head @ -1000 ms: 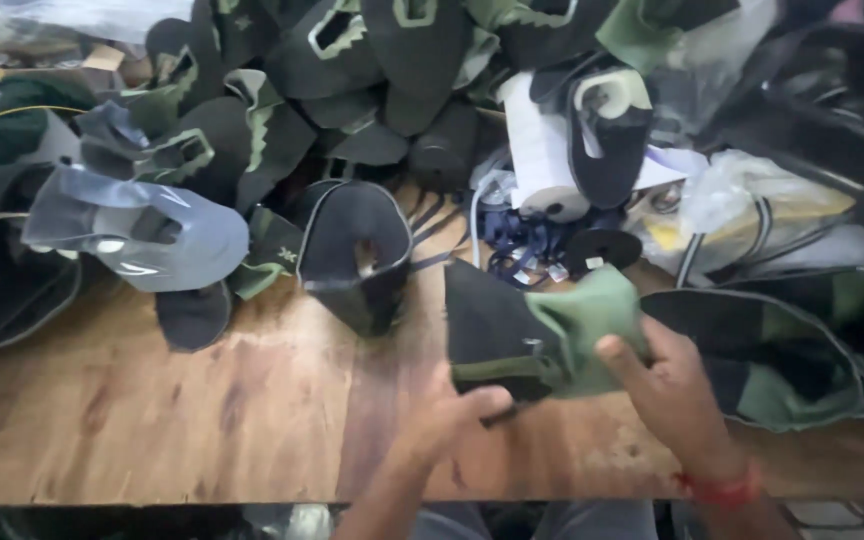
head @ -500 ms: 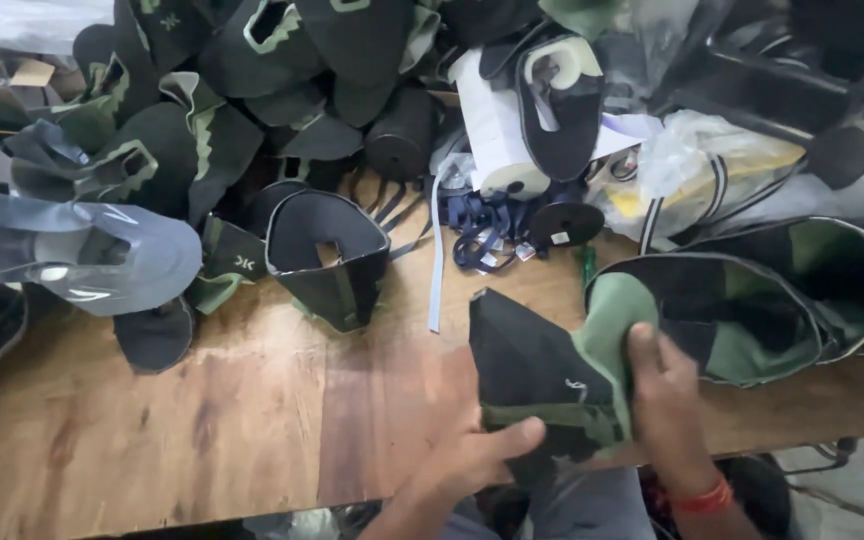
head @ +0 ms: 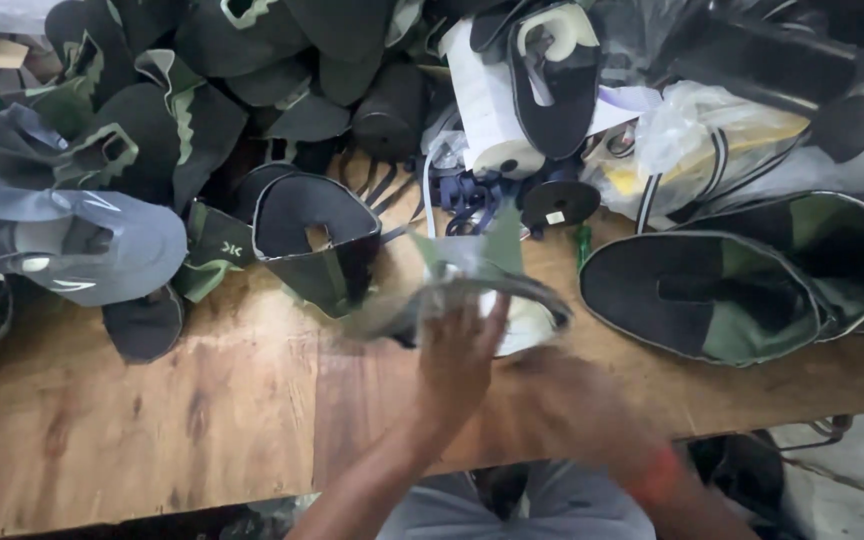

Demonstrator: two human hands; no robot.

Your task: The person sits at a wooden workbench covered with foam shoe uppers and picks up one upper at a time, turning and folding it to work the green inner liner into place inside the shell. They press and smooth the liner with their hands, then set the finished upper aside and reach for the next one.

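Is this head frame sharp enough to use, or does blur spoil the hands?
Head view: both hands, left hand and right hand, and the shoe upper they handle are smeared by motion blur; the wooden table and the piled uppers behind stay fairly sharp; lighting is even, with mild glare on the plastic bag.

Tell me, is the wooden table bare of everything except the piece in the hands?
No, the wooden table carries heaps of black and green shoe uppers, a grey upper and a white roll.
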